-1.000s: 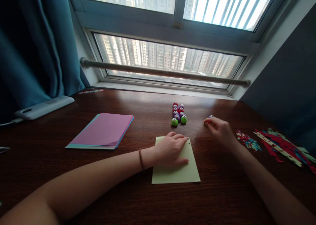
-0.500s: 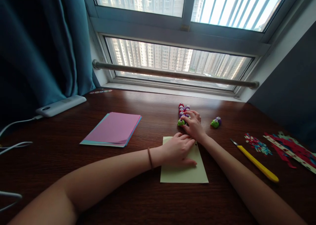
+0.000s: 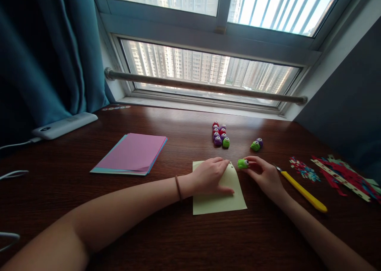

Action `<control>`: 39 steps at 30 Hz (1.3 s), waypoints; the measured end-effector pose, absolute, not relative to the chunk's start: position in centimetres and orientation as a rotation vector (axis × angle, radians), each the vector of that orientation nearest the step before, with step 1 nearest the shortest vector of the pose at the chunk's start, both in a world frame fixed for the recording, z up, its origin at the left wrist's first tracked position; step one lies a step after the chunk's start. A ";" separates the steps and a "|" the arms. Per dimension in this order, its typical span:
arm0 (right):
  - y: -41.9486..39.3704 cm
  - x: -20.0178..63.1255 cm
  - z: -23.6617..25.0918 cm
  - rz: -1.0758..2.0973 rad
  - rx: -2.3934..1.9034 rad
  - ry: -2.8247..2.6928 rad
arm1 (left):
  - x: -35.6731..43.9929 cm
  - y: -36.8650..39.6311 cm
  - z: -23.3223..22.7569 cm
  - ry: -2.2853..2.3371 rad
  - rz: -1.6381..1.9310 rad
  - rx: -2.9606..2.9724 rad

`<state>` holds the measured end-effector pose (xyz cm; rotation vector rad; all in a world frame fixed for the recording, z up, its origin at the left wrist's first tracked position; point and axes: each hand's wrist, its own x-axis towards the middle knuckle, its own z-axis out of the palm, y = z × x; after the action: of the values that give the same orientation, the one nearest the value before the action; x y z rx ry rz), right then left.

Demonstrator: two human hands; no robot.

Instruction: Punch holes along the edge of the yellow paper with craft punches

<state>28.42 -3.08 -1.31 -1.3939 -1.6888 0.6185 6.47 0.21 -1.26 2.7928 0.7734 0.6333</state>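
Note:
My left hand [image 3: 210,176] lies flat on a pale yellow sheet of paper [image 3: 220,203], its fingers stretched out. A small dark mark or hole shows by the sheet's top right corner. Between the thumb and fingers of my right hand [image 3: 266,177] is a small green craft punch [image 3: 243,164], just off the sheet's upper right edge. Further back stand two rows of similar red, purple and green punches [image 3: 218,141]. Another pair, one green punch [image 3: 255,146] and one purple, sits to their right.
A yellow-handled craft knife [image 3: 306,193] lies right of my right hand. Beyond it are tiny punched paper bits [image 3: 306,170] and coloured paper strips [image 3: 342,177]. On the left are a stack of coloured paper [image 3: 131,152] and a white power bank [image 3: 65,125] with a cable.
My right hand has come away from the rows of punches, toward me and to the right, with a green punch in it. My left hand stays on the paper.

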 end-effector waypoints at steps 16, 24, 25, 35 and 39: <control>-3.3 28.2 -1.8 0.572 -1.384 -1.824 | 6.5 0.3 -1.4 0.801 0.608 2.811; -3.4 28.0 -1.8 0.588 -1.373 -1.840 | 6.5 0.2 -1.2 0.791 0.595 2.814; -3.5 27.9 -1.7 0.593 -1.365 -1.853 | 6.5 0.2 -1.2 0.795 0.595 2.814; -3.4 28.5 -2.0 0.709 -1.354 -1.826 | 6.4 -0.3 -1.1 0.797 0.528 2.918; -3.5 28.7 -1.7 0.815 -1.337 -1.781 | 6.5 -0.3 -1.1 0.806 0.526 2.944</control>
<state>28.71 -3.52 -1.70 -1.3370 -1.7810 0.8152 6.48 -0.33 -1.14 2.9439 0.8055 0.5257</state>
